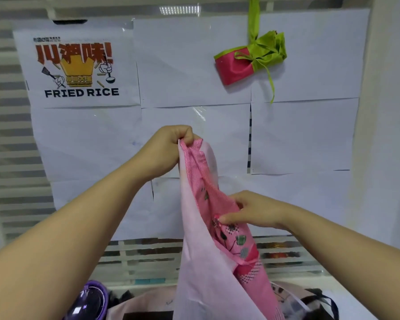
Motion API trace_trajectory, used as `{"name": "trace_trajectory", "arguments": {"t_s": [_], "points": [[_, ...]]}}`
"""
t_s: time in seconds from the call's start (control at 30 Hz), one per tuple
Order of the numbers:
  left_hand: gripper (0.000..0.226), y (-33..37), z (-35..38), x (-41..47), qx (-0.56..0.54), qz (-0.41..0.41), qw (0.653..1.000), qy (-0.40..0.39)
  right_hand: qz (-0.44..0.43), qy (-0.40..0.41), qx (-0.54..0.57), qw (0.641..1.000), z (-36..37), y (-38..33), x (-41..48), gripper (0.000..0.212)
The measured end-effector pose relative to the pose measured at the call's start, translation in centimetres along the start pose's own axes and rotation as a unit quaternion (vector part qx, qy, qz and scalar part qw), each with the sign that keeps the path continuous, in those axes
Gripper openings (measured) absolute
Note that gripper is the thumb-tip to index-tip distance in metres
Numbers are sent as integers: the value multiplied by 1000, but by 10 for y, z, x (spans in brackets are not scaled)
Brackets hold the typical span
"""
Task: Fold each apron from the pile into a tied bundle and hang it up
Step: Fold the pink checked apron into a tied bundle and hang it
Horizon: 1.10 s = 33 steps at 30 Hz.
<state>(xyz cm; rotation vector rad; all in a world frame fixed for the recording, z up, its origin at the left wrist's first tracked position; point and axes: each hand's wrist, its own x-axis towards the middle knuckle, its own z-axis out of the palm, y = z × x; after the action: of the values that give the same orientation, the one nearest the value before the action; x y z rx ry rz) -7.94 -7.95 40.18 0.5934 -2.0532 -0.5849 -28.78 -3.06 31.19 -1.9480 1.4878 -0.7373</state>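
Bright, even indoor light: soft shadow under the hanging green-and-pink fabric bundle, glare on the taped white paper sheets. Edges bow outward, and the pale cloth heap at the bottom is blurred.

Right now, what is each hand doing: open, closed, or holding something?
Left hand: closed, gripping the top edge of the pink apron.
Right hand: closed, pinching the same apron lower down.
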Motion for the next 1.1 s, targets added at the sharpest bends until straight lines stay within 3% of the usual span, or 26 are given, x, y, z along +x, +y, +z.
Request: {"name": "trace_trajectory", "arguments": {"t_s": [0.07,0.13,0.23,0.4,0.47,0.53,0.6,0.67,0.77,0.83,0.93,1.0,1.03,1.1], "points": [[41,-2,-16,-2,58,31,998,12,1,60,-129,990,-23,5,2,22],[40,-16,-40,-6,178,74,981,27,17,177,-201,963,-55,5,-5,18],[46,-46,-72,-14,379,91,921,21,24,293,-153,943,-96,1,-18,24],[15,-65,-65,-28,633,-49,772,-18,-2,222,-145,964,-103,-15,-31,27],[10,-68,-58,-28,631,-128,765,-16,-10,210,-123,970,-100,-18,-34,21],[11,-71,-53,-25,520,-217,826,-11,-18,179,-73,981,-96,-19,-38,13],[21,-72,-44,-21,276,-301,913,-5,-26,122,-11,992,-93,-20,-43,14],[24,-66,-31,-21,21,-334,942,34,-17,64,25,997,-88,-15,-49,22],[27,-46,-7,-23,-210,-312,923,85,28,26,-10,999,-74,5,-54,12],[33,-33,4,-20,-320,-289,894,123,69,51,-87,992,-61,26,-51,15],[29,-20,14,-16,-434,-259,855,115,75,234,-186,951,-32,47,-50,41],[36,-18,17,-13,-452,-249,849,110,-31,327,-185,926,-4,48,-54,59],[33,-17,20,-12,-449,-244,853,107,-81,306,-168,934,11,44,-57,63],[25,-14,29,-9,-413,-226,876,103,-90,132,-119,980,43,39,-60,66]]}}
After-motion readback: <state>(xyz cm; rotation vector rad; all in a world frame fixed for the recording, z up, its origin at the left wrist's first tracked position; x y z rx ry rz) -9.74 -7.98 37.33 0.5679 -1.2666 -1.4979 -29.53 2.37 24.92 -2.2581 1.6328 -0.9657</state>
